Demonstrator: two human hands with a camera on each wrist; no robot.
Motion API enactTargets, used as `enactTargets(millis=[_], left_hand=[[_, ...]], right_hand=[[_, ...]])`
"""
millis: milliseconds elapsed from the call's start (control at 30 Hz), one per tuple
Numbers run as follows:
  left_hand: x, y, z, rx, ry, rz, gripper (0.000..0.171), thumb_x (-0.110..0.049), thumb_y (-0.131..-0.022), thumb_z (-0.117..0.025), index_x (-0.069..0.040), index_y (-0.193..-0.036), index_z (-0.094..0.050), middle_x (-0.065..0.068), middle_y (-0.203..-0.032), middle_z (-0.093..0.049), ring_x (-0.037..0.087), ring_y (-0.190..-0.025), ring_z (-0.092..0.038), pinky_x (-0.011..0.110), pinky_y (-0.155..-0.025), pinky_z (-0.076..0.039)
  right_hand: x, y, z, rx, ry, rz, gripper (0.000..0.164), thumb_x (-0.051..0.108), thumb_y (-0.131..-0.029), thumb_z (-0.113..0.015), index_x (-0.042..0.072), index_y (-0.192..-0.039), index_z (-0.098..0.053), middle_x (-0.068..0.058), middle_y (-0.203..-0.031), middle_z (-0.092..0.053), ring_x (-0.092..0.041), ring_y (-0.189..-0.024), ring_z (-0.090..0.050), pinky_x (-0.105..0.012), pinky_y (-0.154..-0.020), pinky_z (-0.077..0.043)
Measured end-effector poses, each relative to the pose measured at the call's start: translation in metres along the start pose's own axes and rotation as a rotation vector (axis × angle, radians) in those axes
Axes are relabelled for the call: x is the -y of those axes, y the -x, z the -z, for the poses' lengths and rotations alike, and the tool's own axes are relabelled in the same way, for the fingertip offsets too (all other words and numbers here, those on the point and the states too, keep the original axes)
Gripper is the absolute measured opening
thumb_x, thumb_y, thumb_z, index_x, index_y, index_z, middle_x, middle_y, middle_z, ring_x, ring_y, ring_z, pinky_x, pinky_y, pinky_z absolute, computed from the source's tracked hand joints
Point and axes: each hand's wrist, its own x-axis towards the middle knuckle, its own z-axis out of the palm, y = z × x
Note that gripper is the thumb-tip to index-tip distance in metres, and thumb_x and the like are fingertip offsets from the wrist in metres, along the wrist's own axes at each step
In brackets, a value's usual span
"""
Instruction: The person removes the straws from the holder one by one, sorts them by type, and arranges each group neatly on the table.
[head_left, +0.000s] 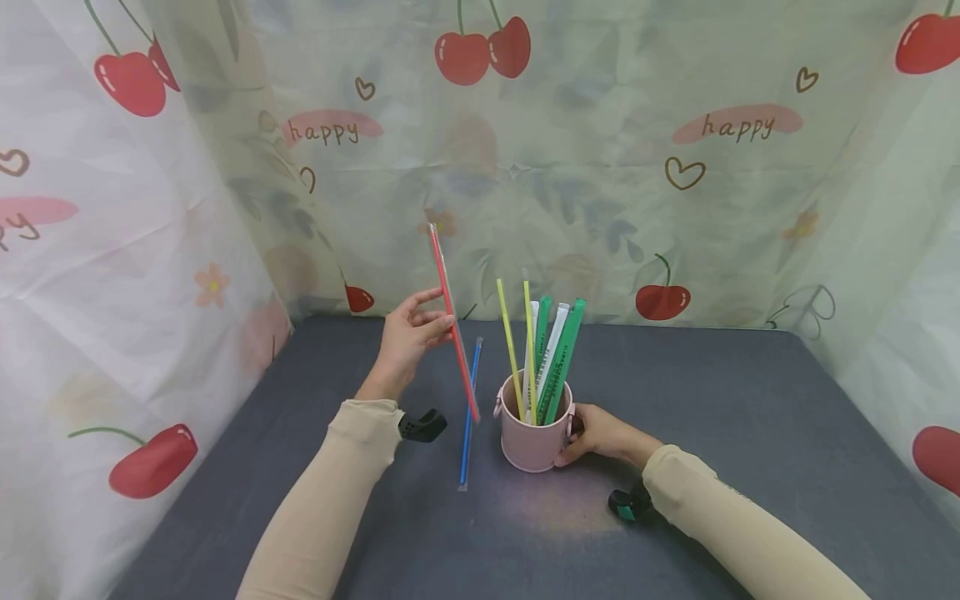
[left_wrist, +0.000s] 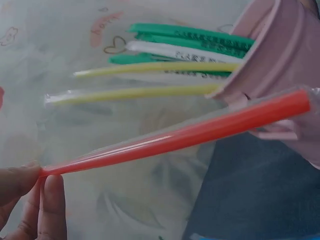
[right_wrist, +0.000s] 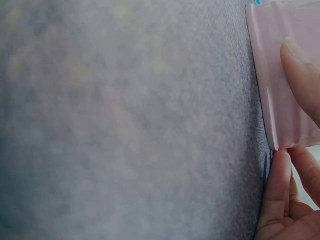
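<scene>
Slanting beside the pink bucket [head_left: 534,446], to its left, a red straw [left_wrist: 175,140] in clear wrapping is held by the left hand [head_left: 408,342], pinched between thumb and fingertips. Its top is tipped away from the bucket and its lower end is brought near the bucket's left side, without contact in the head view. The bucket itself is stood upright and is gripped low on its right side by the right hand [head_left: 603,435]; the thumb is laid against the wall and the fingers are placed around by the base. Inside the bucket, two yellow straws [head_left: 509,346] are leaned toward its left, while green straws [head_left: 568,350] and white straws [head_left: 555,346], marked with dark print, are bunched toward its right; their exact number cannot be told. Left of the bucket, behind the red straw in the head view, a blue straw [head_left: 467,454] is laid on the dark table [head_left: 712,400]. On either side of the bucket, the forearms are covered by beige sleeves [head_left: 326,500]. Beyond the bucket, a pale curtain [head_left: 570,108] is hung, printed with cherries, hearts and the word "happy".
</scene>
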Motion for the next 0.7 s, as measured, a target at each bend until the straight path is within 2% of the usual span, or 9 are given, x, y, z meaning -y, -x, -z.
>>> enactTargets(millis=[67,100,267,333,533,700], left_hand=[[0.005,0.0,0.002,-0.001,-0.047,0.009,0.05,0.0,-0.088,-0.067,-0.013,-0.135,-0.055,-0.002,-0.084,-0.068,0.008,-0.073,-0.068,0.027,-0.074,-0.06],[0.007,0.0,0.003,0.0,-0.068,0.013,0.051,0.0,-0.088,-0.068,-0.014,-0.135,-0.055,0.002,-0.088,-0.069,0.008,-0.074,-0.068,0.026,-0.073,-0.059],[0.021,-0.001,0.005,0.005,-0.142,0.061,0.051,0.0,-0.088,-0.068,-0.014,-0.136,-0.055,0.012,-0.095,-0.07,0.008,-0.072,-0.068,0.027,-0.071,-0.06],[0.027,-0.001,0.007,0.01,-0.167,0.092,0.052,0.0,-0.088,-0.068,-0.013,-0.136,-0.055,0.011,-0.094,-0.07,0.009,-0.071,-0.068,0.029,-0.072,-0.06],[0.044,-0.001,0.01,0.011,-0.235,0.181,0.051,0.001,-0.089,-0.067,-0.013,-0.136,-0.055,0.027,-0.109,-0.067,0.01,-0.069,-0.068,0.039,-0.079,-0.06],[0.055,-0.003,0.012,0.009,-0.285,0.217,0.051,0.002,-0.087,-0.067,-0.011,-0.135,-0.056,0.027,-0.109,-0.067,0.01,-0.069,-0.067,0.036,-0.075,-0.06]], right_hand=[[0.0,0.0,0.0,0.001,-0.001,0.002,0.062,0.002,-0.07,-0.084,-0.008,-0.122,-0.051,-0.001,-0.091,-0.055,-0.015,-0.082,-0.05,-0.024,-0.068,-0.046],[0.0,0.0,0.0,0.004,-0.004,0.005,0.061,0.002,-0.07,-0.084,-0.008,-0.122,-0.051,-0.001,-0.09,-0.055,-0.015,-0.082,-0.05,-0.024,-0.068,-0.046],[0.0,0.0,0.0,0.001,-0.004,0.006,0.058,0.002,-0.071,-0.084,-0.007,-0.118,-0.052,-0.001,-0.085,-0.052,-0.015,-0.079,-0.049,-0.024,-0.066,-0.045],[0.001,0.001,0.0,-0.001,-0.003,0.002,0.057,0.002,-0.07,-0.084,-0.006,-0.117,-0.052,-0.001,-0.084,-0.051,-0.015,-0.079,-0.049,-0.024,-0.065,-0.045],[0.002,0.001,-0.001,0.006,-0.013,0.003,0.058,0.001,-0.07,-0.083,-0.007,-0.118,-0.051,-0.001,-0.085,-0.052,-0.016,-0.079,-0.049,-0.024,-0.065,-0.045],[0.002,0.001,-0.001,-0.002,-0.009,-0.01,0.057,0.002,-0.07,-0.084,-0.007,-0.118,-0.052,-0.001,-0.084,-0.052,-0.016,-0.078,-0.049,-0.024,-0.065,-0.045]])
